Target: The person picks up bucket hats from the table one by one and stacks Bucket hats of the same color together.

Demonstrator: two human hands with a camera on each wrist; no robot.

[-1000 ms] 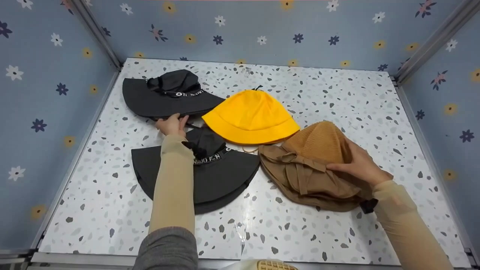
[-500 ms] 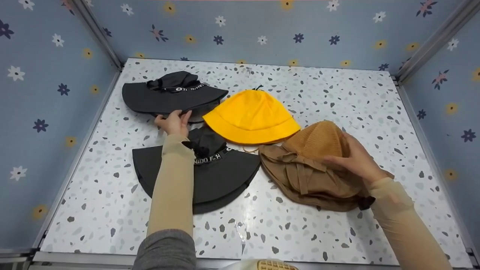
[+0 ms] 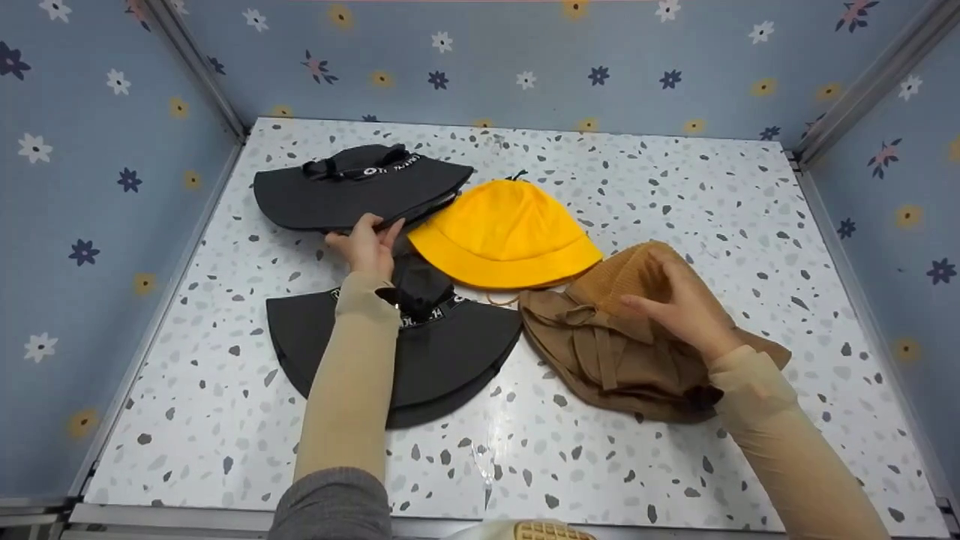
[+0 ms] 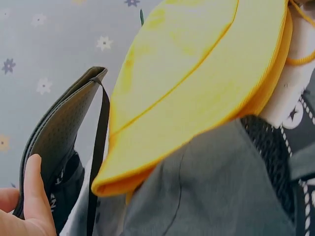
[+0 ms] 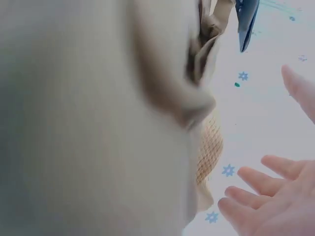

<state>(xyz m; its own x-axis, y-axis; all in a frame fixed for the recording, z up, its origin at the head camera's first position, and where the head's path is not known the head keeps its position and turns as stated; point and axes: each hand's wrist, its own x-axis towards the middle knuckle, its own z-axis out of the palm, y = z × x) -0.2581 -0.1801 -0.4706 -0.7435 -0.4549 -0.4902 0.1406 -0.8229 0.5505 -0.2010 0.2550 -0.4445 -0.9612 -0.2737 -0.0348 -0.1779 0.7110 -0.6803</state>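
Note:
My left hand [image 3: 364, 244] pinches the front brim of a black wide-brimmed hat [image 3: 322, 199] with white lettering on its band. That brim is tilted up, and its right edge overlaps a yellow bucket hat [image 3: 517, 232] in the head view. In the left wrist view the thumb presses the underside of the black brim [image 4: 69, 113]. My right hand [image 3: 682, 307] hovers over a tan knit hat [image 3: 626, 277] and a brown hat [image 3: 637, 367] with a bow, which lie together. Its fingers [image 5: 261, 182] are spread in the right wrist view, holding nothing.
Another black lettered hat [image 3: 450, 360] lies under my left forearm, close to the yellow hat. The speckled white tabletop [image 3: 525, 465] is bounded by blue flowered panels [image 3: 480, 60] at the back and both sides.
My left hand has lifted the back black hat's brim and shifted it right, toward the yellow hat. The right hand has come away from the tan knit hat, moving left.

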